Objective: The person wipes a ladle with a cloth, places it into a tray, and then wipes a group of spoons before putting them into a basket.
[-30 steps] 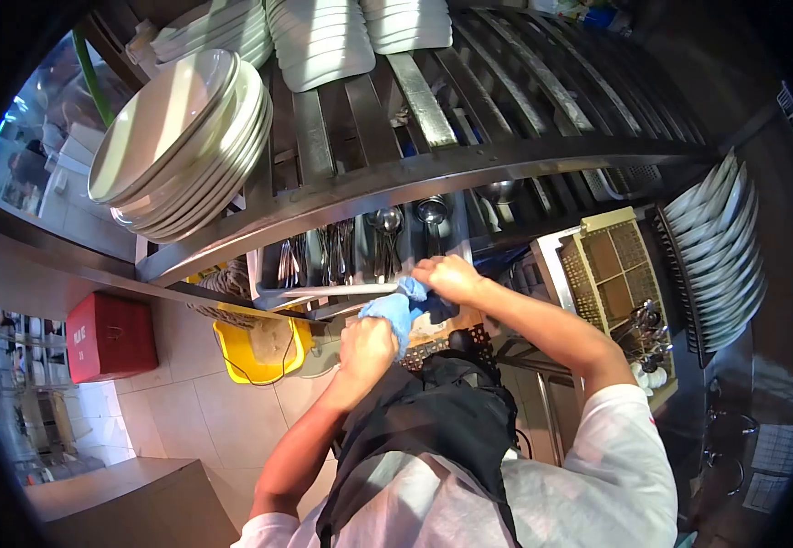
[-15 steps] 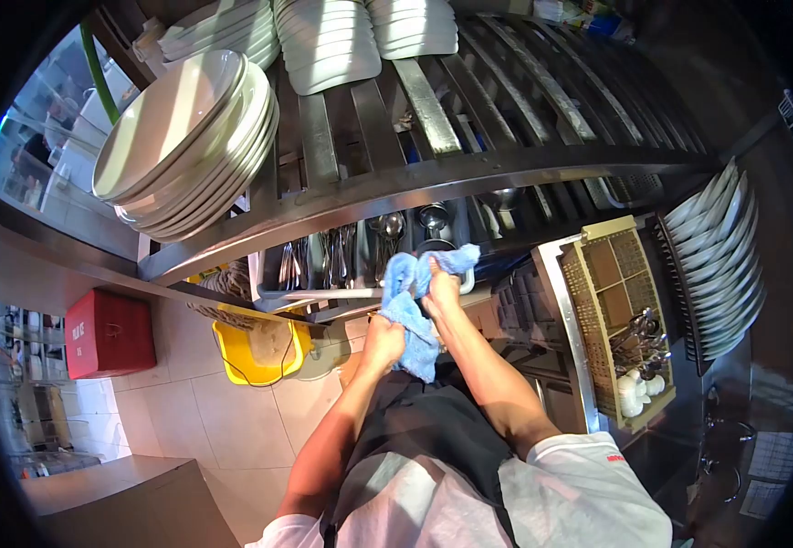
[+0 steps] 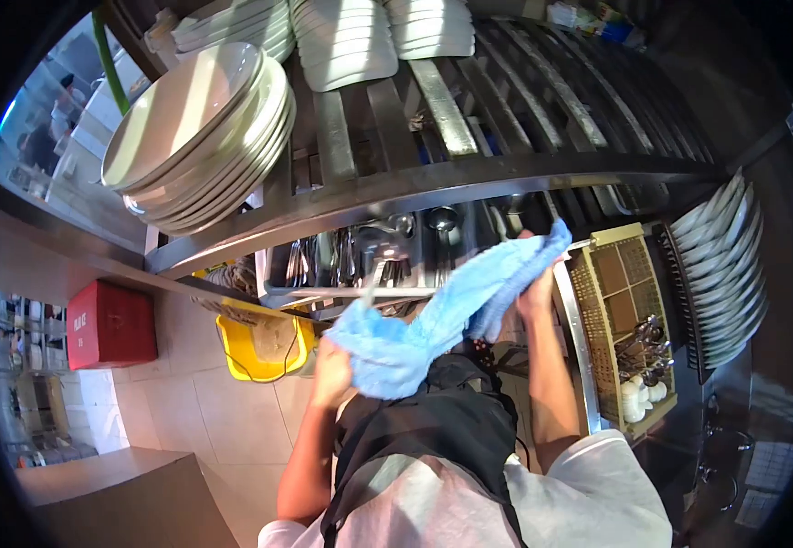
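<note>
A blue cloth [image 3: 442,315] is stretched between my two hands in front of the black apron. My left hand [image 3: 330,373] is closed on its lower left end. At the upper right end, my right hand [image 3: 537,285] grips the cloth. Something blurred and pale, perhaps a utensil or a flap of cloth, shows above the cloth's left part; I cannot tell which. Behind the cloth, a cutlery tray [image 3: 351,291] holds forks and spoons in compartments under the metal rack.
Stacked plates [image 3: 186,128] and white dishes [image 3: 346,46] stand on the slatted rack [image 3: 433,110]. At right are a beige basket [image 3: 620,283] with cutlery and upright plates [image 3: 720,274]. A yellow bucket [image 3: 264,352] and red box [image 3: 111,324] are at left.
My hands have moved apart, left hand down and left, right hand to the right. The bunched cloth is now spread out between them. The view has shifted slightly.
</note>
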